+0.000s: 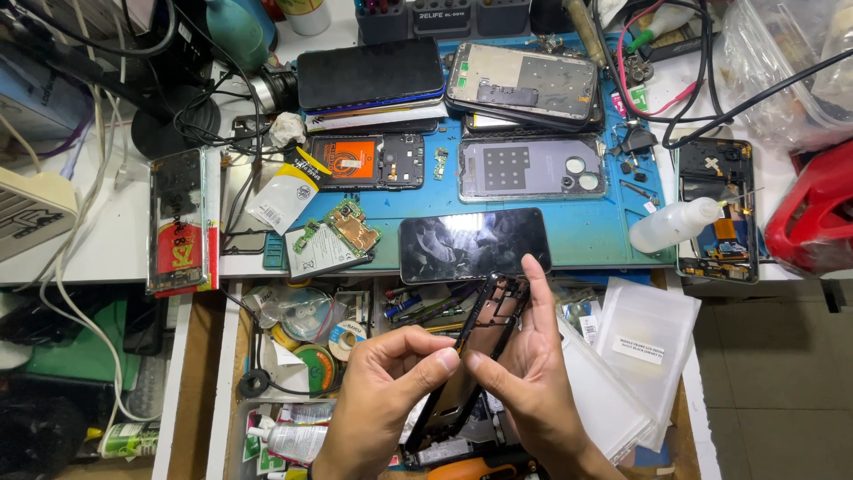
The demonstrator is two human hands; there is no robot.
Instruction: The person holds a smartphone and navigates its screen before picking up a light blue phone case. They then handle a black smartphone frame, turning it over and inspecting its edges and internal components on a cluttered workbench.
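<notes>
Both hands pinch a black phone frame [480, 356] above the open drawer [267, 356] below the bench's front edge: left hand [382, 391] fingers closed on its side, right hand [533, 373] gripping opposite.

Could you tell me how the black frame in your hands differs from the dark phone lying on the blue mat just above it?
The frame is an open, hollow shell you can see through; the phone shows a solid, glossy screen. The frame is held tilted in the air by the left hand and right hand; the phone lies flat and untouched on the mat. Both are black and of similar phone outline.
</notes>
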